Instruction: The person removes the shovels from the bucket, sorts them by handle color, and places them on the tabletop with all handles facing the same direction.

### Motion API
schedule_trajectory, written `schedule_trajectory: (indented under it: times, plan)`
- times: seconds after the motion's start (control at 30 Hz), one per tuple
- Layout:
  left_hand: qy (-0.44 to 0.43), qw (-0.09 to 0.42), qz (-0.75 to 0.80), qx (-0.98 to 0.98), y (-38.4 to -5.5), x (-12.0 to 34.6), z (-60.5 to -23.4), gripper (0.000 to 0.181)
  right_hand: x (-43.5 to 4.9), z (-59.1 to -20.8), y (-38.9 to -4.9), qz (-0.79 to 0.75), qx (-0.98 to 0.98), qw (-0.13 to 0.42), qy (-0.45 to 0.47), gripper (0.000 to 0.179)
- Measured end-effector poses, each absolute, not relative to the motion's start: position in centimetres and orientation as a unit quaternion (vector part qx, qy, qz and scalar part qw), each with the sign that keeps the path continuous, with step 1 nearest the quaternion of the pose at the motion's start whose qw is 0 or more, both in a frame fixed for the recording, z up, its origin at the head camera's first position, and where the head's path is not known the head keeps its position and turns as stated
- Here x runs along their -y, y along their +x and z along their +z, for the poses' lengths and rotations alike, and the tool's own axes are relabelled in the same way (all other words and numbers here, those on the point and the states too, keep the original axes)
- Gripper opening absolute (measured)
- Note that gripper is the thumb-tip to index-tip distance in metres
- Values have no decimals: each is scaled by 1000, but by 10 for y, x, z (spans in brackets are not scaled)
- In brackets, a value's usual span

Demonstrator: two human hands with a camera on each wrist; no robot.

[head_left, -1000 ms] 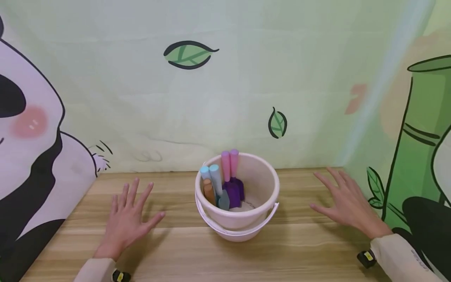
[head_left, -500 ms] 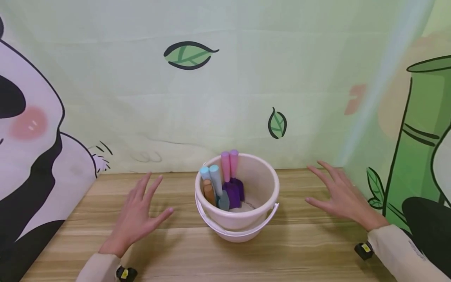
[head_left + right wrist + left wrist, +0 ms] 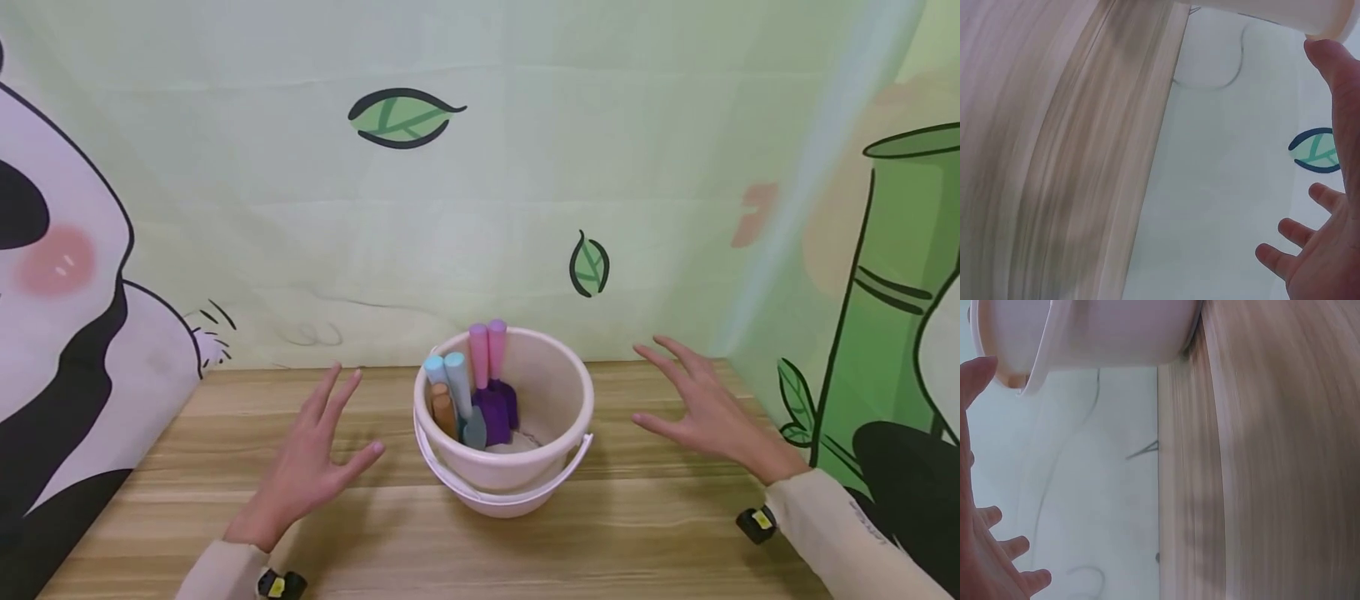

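A pale pinkish-white bucket (image 3: 504, 475) stands upright in the middle of the wooden table, its handle (image 3: 517, 502) hanging down at the front. Inside lean two small shovels with pink handles and purple blades (image 3: 492, 417), light blue-handled tools (image 3: 459, 383) with grey-blue blades, and brown handles (image 3: 443, 410). To the left of the bucket is my left hand (image 3: 303, 467), fingers spread and holding nothing. My right hand (image 3: 708, 408) is on the other side, thumb and fingers apart, also holding nothing. Both hands are apart from the bucket in the head view.
The wooden table (image 3: 375, 550) ends at the back against a pale green cloth wall (image 3: 480, 167) printed with leaves. A printed panda (image 3: 60, 333) is on the left side wall, and printed bamboo (image 3: 885, 333) on the right.
Both hands have moved inward toward the bucket, the left one rightward and the right one leftward, and turned with palms more toward it. The bucket has stayed in place.
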State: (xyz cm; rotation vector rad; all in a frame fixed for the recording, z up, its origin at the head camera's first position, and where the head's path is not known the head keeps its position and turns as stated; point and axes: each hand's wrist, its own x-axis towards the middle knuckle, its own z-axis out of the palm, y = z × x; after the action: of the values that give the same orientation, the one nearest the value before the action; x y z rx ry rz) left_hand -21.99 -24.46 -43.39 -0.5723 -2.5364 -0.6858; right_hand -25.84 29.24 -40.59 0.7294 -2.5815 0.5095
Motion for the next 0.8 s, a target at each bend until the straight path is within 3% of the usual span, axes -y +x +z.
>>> schedule_trajectory:
  times: [0.5,0.8]
  plan:
    - [-243,231,-318,887,-216,216,-425,96,-270,-400,-260,236,922,174,254,93]
    - [-261,204,-401,854,-212,195,-421,92,-255,-399,-260,301,898,156,280,88]
